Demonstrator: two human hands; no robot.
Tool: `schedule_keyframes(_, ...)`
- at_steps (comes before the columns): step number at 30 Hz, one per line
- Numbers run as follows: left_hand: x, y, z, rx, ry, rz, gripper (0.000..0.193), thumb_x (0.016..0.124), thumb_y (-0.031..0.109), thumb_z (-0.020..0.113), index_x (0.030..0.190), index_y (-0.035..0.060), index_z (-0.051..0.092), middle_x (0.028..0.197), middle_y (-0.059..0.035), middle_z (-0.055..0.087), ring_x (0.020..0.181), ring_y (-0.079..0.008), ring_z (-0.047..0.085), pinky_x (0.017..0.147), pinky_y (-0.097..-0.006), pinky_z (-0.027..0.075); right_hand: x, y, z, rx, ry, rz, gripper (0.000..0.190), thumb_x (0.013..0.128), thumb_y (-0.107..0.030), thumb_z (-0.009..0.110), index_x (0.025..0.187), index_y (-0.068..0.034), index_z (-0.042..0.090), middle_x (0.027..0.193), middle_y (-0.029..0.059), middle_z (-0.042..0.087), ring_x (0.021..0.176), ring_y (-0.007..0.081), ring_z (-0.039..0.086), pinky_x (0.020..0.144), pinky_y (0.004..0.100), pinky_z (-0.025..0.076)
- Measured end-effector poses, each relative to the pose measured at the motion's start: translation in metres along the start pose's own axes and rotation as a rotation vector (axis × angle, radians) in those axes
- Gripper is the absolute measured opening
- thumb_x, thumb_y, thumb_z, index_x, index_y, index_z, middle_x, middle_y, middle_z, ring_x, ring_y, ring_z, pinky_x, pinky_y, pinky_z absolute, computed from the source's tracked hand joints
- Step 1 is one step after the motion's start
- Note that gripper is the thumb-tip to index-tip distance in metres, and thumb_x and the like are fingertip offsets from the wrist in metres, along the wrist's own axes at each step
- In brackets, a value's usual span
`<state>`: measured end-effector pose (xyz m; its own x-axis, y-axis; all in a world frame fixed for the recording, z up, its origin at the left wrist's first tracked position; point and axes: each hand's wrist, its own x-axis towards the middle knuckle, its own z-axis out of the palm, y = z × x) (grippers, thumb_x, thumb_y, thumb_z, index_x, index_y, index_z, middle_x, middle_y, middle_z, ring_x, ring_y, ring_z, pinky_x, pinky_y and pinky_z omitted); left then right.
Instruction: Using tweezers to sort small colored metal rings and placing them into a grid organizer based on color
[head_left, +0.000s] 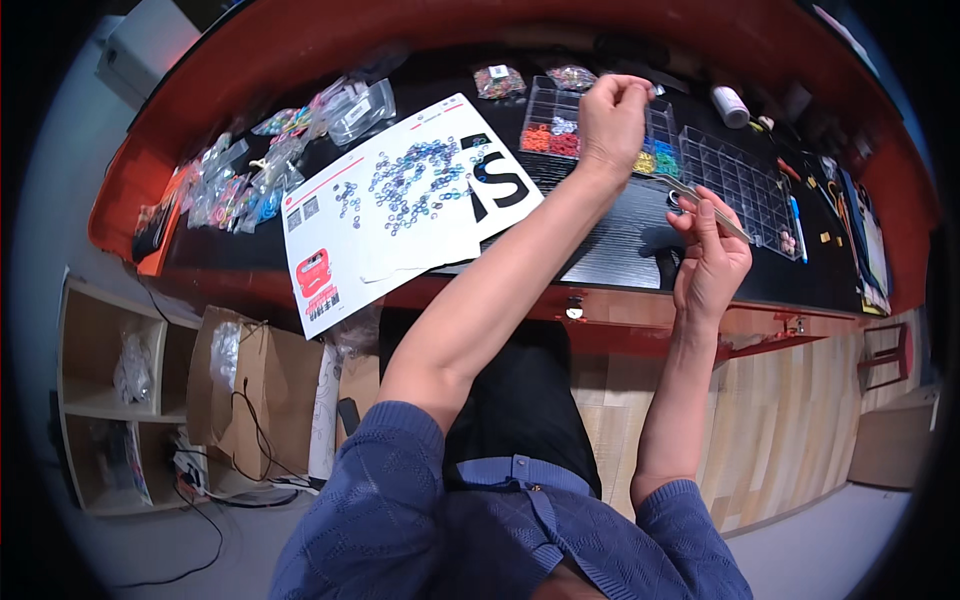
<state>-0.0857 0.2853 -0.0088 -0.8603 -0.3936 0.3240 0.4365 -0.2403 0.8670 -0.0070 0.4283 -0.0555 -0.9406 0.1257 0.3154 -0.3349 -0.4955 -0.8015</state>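
Note:
My left hand (613, 127) is over a clear plastic compartment box (546, 96), its fingers curled together. Whether anything is pinched in them cannot be seen. Orange, red, white, yellow, blue and green small rings sit in separate compartments; my hand and wrist hide part of the box. In my right hand (709, 259), above the table's front edge, are metal tweezers (724, 219), tips pointing up and left. Close to those fingers shows a small round dark-and-white item (673, 199). To the left, many small bluish ring beads (420, 180) are spread over white printed sheets (409, 251).
A second clear divided box (724, 176) lies at right, with a few pinkish beads in one corner. Bagged craft pieces (255, 180) crowd the left side. Behind are bead packets (499, 81) and a white bottle (730, 106). A blue pen (797, 225) lies at right.

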Motion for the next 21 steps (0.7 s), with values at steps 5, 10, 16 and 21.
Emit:
schedule_keyframes(5, -0.045, 0.036, -0.017, 0.193, -0.113, 0.048, 0.014, 0.092, 0.004, 0.055, 0.096, -0.0024, 0.067, 0.09, -0.0076, 0.069, 0.085, -0.012, 0.064, 0.08, -0.0247, 0.05, 0.0, 0.002, 0.001, -0.038, -0.022, 0.017, 0.023, 0.094, -0.009, 0.064, 0.11, 0.009, 0.063, 0.092, 0.0181, 0.069, 0.076, 0.0174, 0.069, 0.073, 0.0291, 0.06)
schedule_keyframes(10, -0.096, 0.068, -0.064, 0.455, -0.205, 0.08, 0.014, 0.092, 0.006, 0.058, 0.101, -0.0021, 0.065, 0.092, -0.0091, 0.07, 0.085, -0.0137, 0.066, 0.076, -0.028, 0.052, -0.001, 0.0, 0.003, -0.108, -0.032, 0.002, 0.023, 0.095, -0.009, 0.064, 0.111, 0.008, 0.064, 0.094, 0.018, 0.07, 0.075, 0.0172, 0.069, 0.073, 0.0278, 0.059)
schedule_keyframes(16, -0.146, 0.113, -0.157, 0.772, -0.146, 0.184, 0.012, 0.089, 0.002, 0.061, 0.1, -0.0006, 0.065, 0.095, -0.0122, 0.066, 0.082, -0.0197, 0.067, 0.072, -0.0299, 0.054, -0.002, 0.002, 0.002, -0.165, -0.042, -0.021, 0.022, 0.095, -0.008, 0.062, 0.111, 0.008, 0.063, 0.094, 0.0186, 0.069, 0.074, 0.017, 0.068, 0.073, 0.0284, 0.059)
schedule_keyframes(21, -0.188, 0.147, -0.217, 1.065, 0.111, 0.345, 0.019, 0.084, -0.002, 0.064, 0.103, 0.0002, 0.065, 0.102, -0.0135, 0.066, 0.09, -0.0261, 0.066, 0.076, -0.033, 0.053, -0.003, 0.0, 0.008, -0.223, 0.042, -0.071, 0.022, 0.095, -0.009, 0.063, 0.11, 0.007, 0.063, 0.091, 0.0158, 0.068, 0.074, 0.017, 0.068, 0.074, 0.0291, 0.06)
